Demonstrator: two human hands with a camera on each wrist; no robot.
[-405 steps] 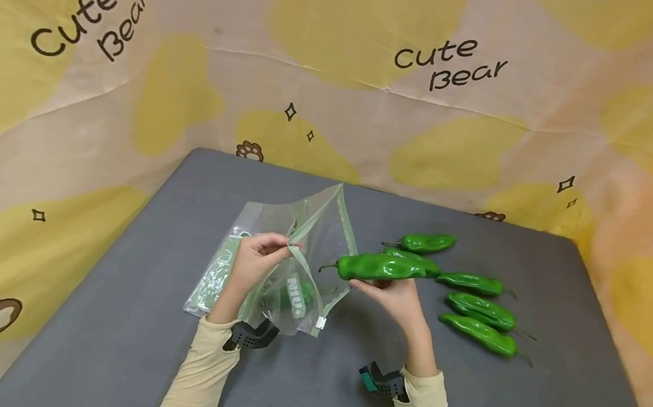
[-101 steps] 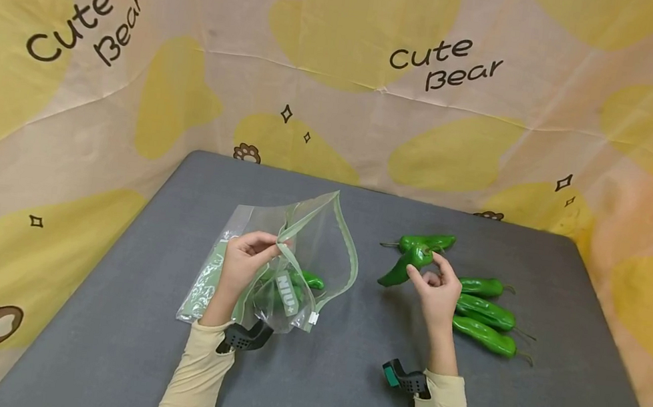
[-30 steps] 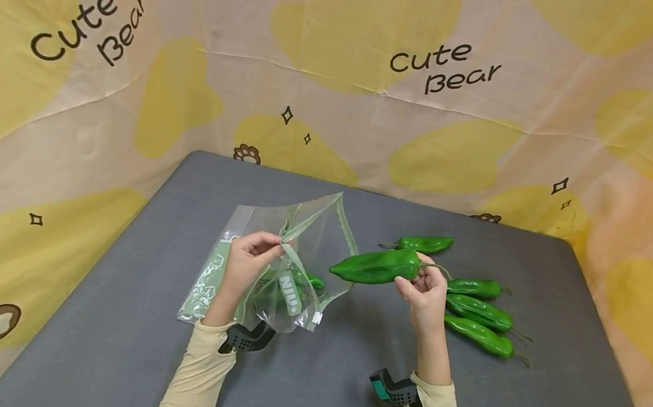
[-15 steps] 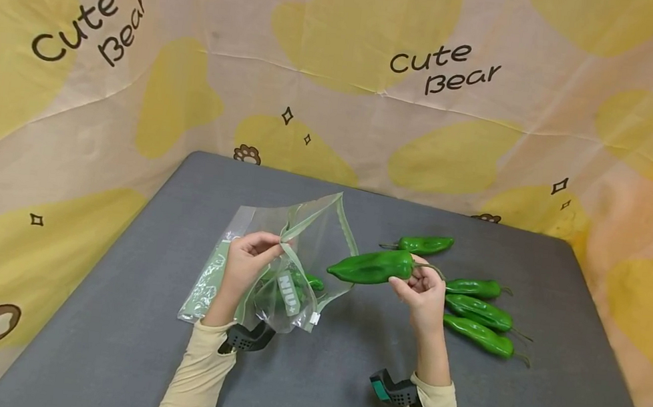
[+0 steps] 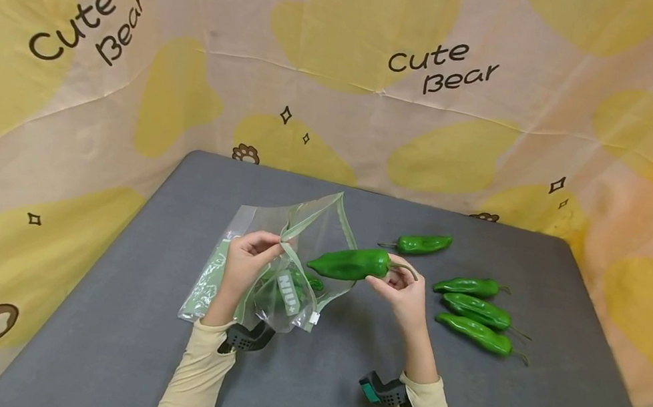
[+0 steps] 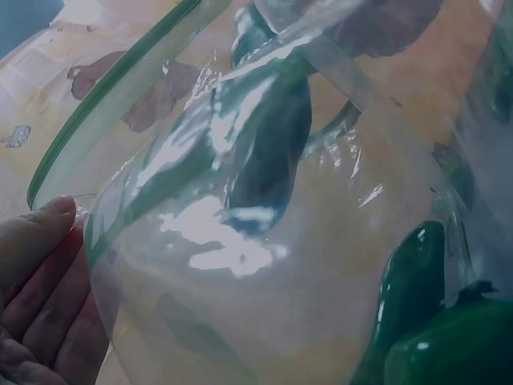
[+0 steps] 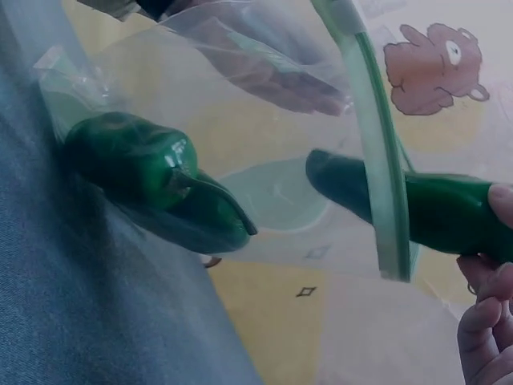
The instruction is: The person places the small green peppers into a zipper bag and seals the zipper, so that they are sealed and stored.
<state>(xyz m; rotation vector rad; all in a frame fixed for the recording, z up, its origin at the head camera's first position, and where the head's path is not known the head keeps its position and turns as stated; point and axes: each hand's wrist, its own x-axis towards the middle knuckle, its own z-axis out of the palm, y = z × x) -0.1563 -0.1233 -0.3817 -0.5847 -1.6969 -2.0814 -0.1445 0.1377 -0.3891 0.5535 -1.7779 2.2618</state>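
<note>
A clear zip bag (image 5: 323, 230) with a green-edged mouth stands spread on the table, its opening toward the right. My left hand (image 5: 247, 265) pinches the near edge of that mouth. Between the thumb and fingers of my right hand (image 5: 406, 296) is a long green pepper (image 5: 350, 264), gripped near its stem end. The pepper's pointed tip lies inside the bag mouth, as the right wrist view shows; its body (image 7: 453, 212) crosses the green rim. Inside the bag, green peppers (image 7: 152, 164) rest at the bottom, partly blurred by the plastic.
Right of the bag, three green peppers (image 5: 474, 309) lie close together on the grey table (image 5: 305, 389). Another pepper (image 5: 423, 244) lies farther back. A flat packet with green print (image 5: 202, 283) lies under and left of the bag. Patterned cloth walls (image 5: 342, 64) surround the table.
My right hand picked up a pepper from the table, turned it tip-left, and carried it left until its tip entered the bag mouth. The left hand keeps its pinch on the bag.
</note>
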